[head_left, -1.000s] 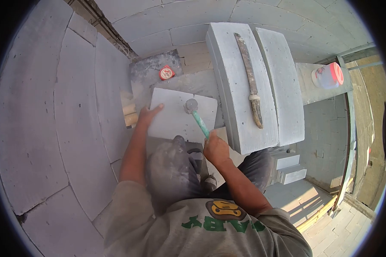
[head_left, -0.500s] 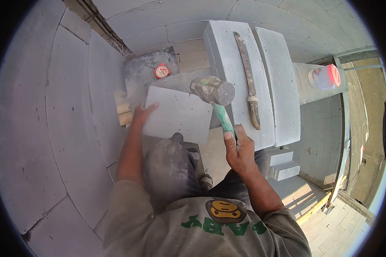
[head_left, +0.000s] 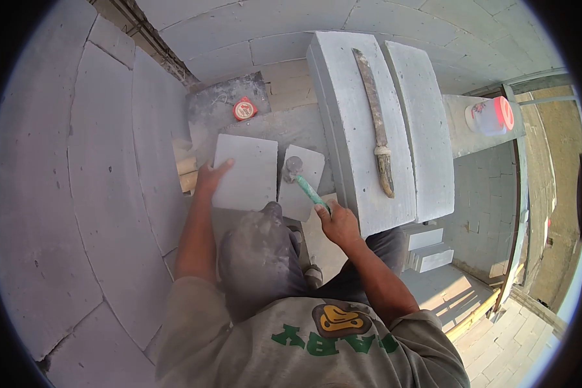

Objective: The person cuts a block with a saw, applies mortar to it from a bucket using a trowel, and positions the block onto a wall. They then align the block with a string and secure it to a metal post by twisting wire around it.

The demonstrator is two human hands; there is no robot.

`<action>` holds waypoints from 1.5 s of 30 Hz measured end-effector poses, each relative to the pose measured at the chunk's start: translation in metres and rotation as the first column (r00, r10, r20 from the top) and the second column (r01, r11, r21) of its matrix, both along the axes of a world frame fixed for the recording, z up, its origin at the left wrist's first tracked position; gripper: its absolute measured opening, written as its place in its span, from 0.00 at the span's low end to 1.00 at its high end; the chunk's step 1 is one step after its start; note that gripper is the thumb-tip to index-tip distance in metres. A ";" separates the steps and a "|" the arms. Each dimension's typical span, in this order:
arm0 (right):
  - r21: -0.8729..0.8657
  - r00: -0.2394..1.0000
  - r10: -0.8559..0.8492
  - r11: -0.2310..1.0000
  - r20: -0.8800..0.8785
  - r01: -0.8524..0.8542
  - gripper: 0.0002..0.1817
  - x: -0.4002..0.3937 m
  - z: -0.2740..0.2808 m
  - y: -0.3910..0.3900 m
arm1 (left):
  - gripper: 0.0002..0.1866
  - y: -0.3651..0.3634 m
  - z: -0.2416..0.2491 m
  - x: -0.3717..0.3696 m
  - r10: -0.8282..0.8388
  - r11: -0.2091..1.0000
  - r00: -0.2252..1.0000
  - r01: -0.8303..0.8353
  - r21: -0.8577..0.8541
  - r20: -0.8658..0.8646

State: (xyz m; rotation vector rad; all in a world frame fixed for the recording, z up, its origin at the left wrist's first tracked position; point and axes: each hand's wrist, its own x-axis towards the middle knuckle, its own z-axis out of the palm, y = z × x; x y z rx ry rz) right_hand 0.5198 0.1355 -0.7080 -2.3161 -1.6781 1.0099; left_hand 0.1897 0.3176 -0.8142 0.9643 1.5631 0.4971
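Observation:
A light grey aerated concrete block lies split in two, with a larger left piece [head_left: 244, 173] and a smaller, tilted right piece [head_left: 312, 169]. A dark gap runs between them. My left hand [head_left: 215, 176] grips the left edge of the larger piece, thumb on top, its other fingers mostly hidden. Wrapped around the green handle of a club hammer [head_left: 309, 189] is my right hand [head_left: 339, 224]. The hammer's dusty head is down at the smaller piece, near the break. My knee is just below the larger piece.
On the large blocks [head_left: 343, 123] to the right lies a long machete [head_left: 376, 123]. A red tape measure [head_left: 244, 109] sits on a dark board [head_left: 229, 90] behind. Farther right stands a clear jar [head_left: 488, 117] with a pink lid. A block wall [head_left: 103, 155] rises at left.
My right hand has swung the hammer down and left onto the block. The block, whole before, is now broken in two. My left hand stays at its left edge.

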 end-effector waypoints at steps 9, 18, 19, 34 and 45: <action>0.428 0.959 -0.259 0.859 -0.114 0.283 0.22 0.081 0.073 0.008 | 0.52 0.005 -0.005 0.003 -0.058 0.998 0.998 0.059 0.017 -0.004; 0.498 0.718 -0.497 0.833 0.487 0.239 0.25 0.209 0.016 0.079 | 0.41 0.022 0.019 0.063 -0.031 0.851 0.888 0.264 0.454 -0.458; 0.457 0.719 -0.502 0.843 0.480 0.284 0.21 0.208 0.017 0.082 | 0.41 0.024 0.022 0.062 -0.027 0.849 0.889 0.262 0.459 -0.458; -0.436 0.473 -0.712 0.697 -0.519 0.570 0.51 -0.034 -0.142 -0.027 | 0.36 -0.035 -0.017 -0.004 0.202 0.948 0.891 -0.074 0.308 -0.407; -0.458 0.401 -0.771 0.623 -0.495 0.634 0.48 -0.026 -0.028 0.016 | 0.34 -0.042 0.035 -0.006 0.361 0.906 0.930 -0.332 0.261 -0.070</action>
